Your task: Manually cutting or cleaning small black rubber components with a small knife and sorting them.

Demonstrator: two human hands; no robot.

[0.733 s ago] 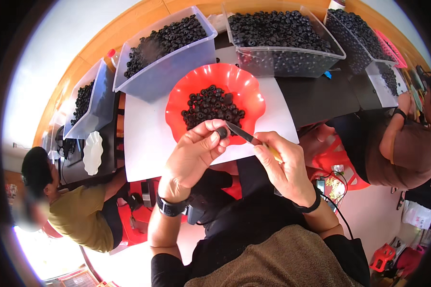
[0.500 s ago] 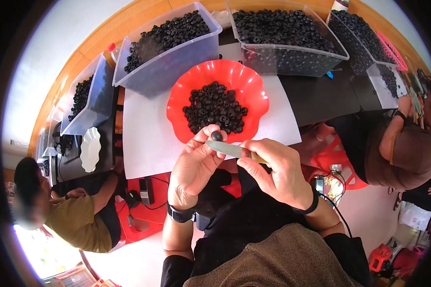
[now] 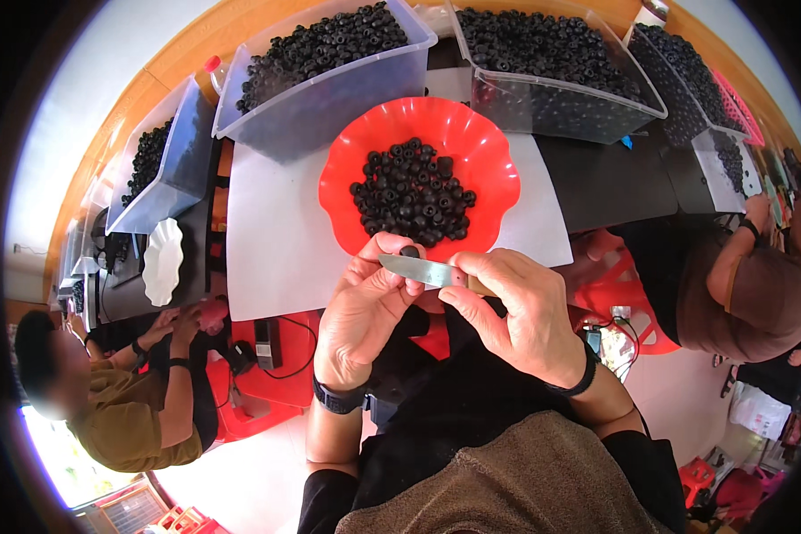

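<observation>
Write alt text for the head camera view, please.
A person's left hand holds a small dark piece, the right hand a knife beside it, near a wavy red bowl of similar pieces; plastic bins of more stand beyond.

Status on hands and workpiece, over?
Left hand pinching dark round piece. Right hand gripping knife. Caution: blade right by left fingers. Wavy-rimmed red bowl beyond, holding more pieces.
</observation>
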